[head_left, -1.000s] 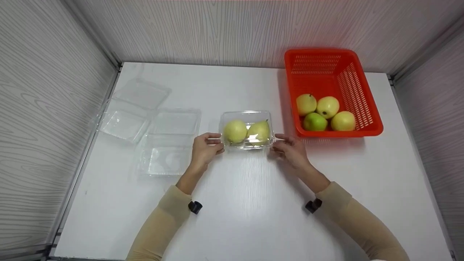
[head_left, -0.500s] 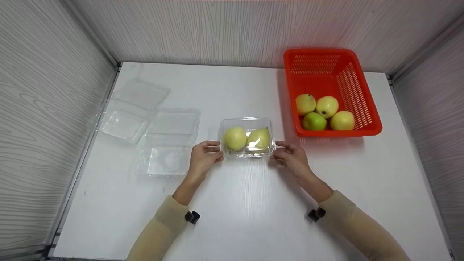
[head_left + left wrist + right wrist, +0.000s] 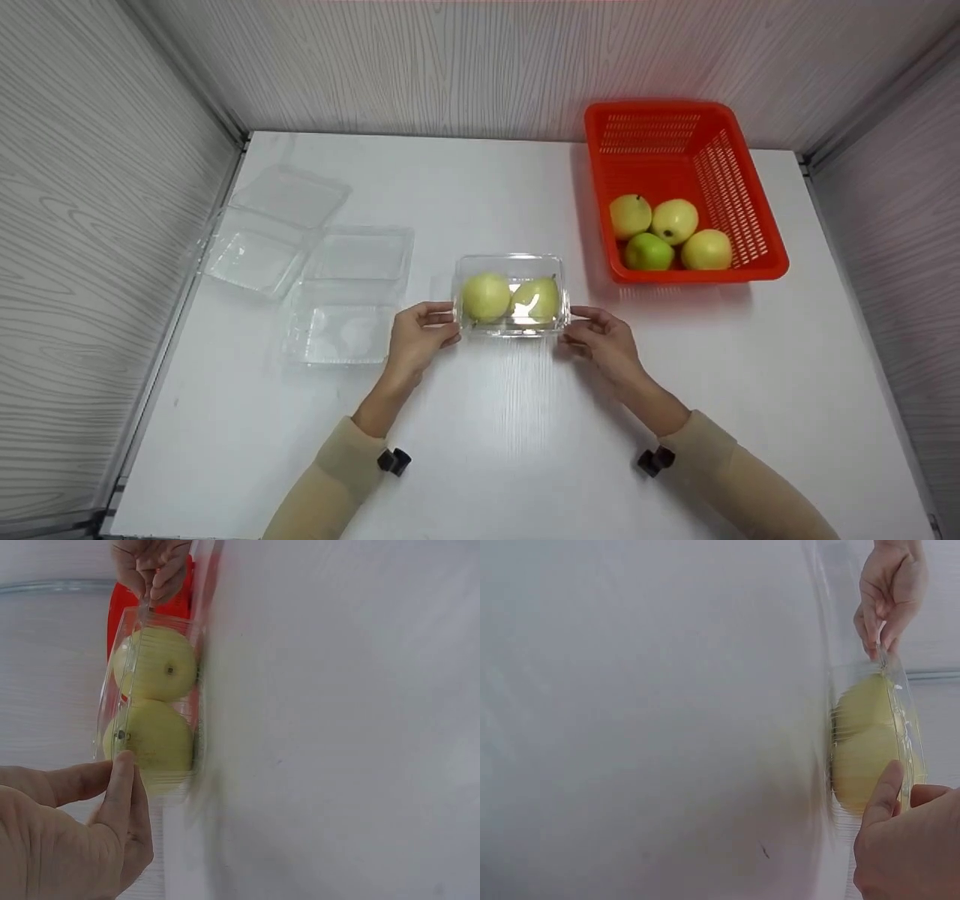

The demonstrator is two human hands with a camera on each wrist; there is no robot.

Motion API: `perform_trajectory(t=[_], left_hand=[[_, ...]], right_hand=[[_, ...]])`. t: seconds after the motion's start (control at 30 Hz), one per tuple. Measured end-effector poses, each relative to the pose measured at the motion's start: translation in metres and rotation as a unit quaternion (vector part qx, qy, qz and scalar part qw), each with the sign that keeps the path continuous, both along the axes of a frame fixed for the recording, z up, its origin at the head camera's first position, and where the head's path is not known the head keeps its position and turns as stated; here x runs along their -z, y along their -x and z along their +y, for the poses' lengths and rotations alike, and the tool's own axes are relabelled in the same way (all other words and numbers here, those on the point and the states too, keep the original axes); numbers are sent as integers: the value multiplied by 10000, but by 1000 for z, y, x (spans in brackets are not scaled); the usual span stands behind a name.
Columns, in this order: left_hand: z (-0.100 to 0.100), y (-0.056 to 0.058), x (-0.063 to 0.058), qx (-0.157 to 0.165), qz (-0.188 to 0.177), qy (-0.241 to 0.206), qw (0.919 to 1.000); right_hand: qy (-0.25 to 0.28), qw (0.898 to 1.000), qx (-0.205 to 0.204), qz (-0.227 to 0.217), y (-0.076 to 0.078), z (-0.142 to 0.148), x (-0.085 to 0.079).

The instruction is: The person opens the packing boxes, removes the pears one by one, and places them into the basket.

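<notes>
A clear plastic clamshell box [image 3: 512, 261] lies on the white table with its lid down. Inside sit two yellow-green fruits, a round one [image 3: 486, 298] and a more pear-shaped one [image 3: 535, 301], side by side. My left hand [image 3: 420, 334] pinches the box's left rim between thumb and fingers. On the opposite side my right hand [image 3: 604, 341] pinches the right rim. In the left wrist view the fruits [image 3: 154, 664] show through the ribbed wall, and the thumb [image 3: 120, 784] presses at the rim. The right wrist view shows a finger [image 3: 885, 791] along the box's edge.
At right stands a red plastic basket [image 3: 763, 225] with several yellow-green fruits [image 3: 675, 221] in its near half. Two open clear clamshell boxes [image 3: 358, 251] [image 3: 259, 259] lie at left, partly overlapping. Wood-grain panels [image 3: 420, 67] enclose the table's back and sides.
Both hands have drawn the clamshell box with its two fruits toward the person, keeping their pinch on its rims. The basket and the open boxes have stayed put.
</notes>
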State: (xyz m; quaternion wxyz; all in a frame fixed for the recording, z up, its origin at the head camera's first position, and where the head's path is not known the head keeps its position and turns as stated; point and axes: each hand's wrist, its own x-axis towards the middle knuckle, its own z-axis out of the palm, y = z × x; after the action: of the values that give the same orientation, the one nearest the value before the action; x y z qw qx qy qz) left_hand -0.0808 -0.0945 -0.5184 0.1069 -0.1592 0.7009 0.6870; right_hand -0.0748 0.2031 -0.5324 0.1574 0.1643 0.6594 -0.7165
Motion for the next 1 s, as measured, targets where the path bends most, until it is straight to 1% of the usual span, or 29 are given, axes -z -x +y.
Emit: perform_trajectory(t=[0.17,0.37,0.47,0.53,0.57,0.63,0.7,0.73,0.83,0.93,1.0], left_hand=[[0,0,2,-32,-39,-2,10000],[-1,-2,1,-20,-66,33,10000],[-2,-3,1,-2,-53,-30,10000],[-2,-3,1,-10,-27,-115,9999],[-2,-3,1,-18,-15,-159,9999],[-2,-4,2,-33,0,-251,9997],[-3,-5,3,-32,10,-314,9995],[-3,-6,4,-31,10,-345,9994],[-3,-7,5,-31,17,-435,9990],[-3,-7,7,-27,47,-560,9984],[-3,-7,9,-12,54,-633,9980]], right_hand=[[-34,10000,-10,-42,-3,0,2],[-148,9999,-9,32,-5,-1,2],[-226,9994,9,248,-5,0,2],[-325,9983,18,480,-5,0,2],[-415,9971,25,641,-5,0,2],[-780,9921,31,979,-6,0,2],[-1285,9827,59,1336,-6,0,1],[-1585,9757,76,1513,-6,-1,1],[-2389,9493,77,2043,-6,-2,-2],[-2811,9245,-4,2576,-5,-5,-5],[-3063,9053,-120,2941,-5,-8,-8]])
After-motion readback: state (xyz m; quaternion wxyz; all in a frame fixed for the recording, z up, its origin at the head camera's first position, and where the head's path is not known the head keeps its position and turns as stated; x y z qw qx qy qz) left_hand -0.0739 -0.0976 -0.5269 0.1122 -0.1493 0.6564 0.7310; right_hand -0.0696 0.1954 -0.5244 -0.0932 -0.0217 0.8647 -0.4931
